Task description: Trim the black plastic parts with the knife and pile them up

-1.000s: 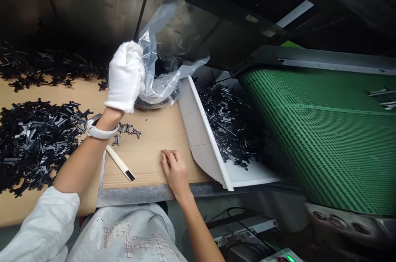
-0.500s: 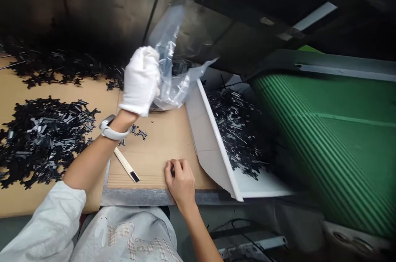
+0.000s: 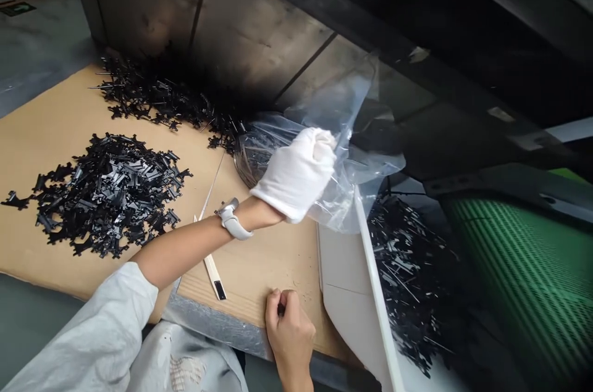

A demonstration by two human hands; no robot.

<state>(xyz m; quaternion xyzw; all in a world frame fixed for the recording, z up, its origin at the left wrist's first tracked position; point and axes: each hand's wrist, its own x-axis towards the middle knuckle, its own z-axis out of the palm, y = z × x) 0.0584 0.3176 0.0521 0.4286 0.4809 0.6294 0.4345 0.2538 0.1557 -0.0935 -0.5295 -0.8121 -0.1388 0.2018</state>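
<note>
My left hand (image 3: 299,173), in a white glove, is closed on a clear plastic bag (image 3: 343,126) and holds it up over the back of the cardboard-covered table (image 3: 41,126). A white band sits on that wrist. My bare right hand (image 3: 290,333) rests near the table's front edge with its fingers pinched on a small dark piece. A pile of small black plastic parts (image 3: 109,191) lies to the left of my left arm. More black parts (image 3: 157,95) are strewn along the back.
A white tray (image 3: 370,293) on the right holds several black parts (image 3: 407,281). Beyond it runs a green ribbed conveyor belt (image 3: 532,281). A thin pale stick with a dark tip (image 3: 214,271) lies under my left forearm. Dark metal panels rise behind the table.
The view has swung left and down. My left hand has carried the bag rightward towards the tray. My right hand has curled from flat fingers into a pinch on a small piece.
</note>
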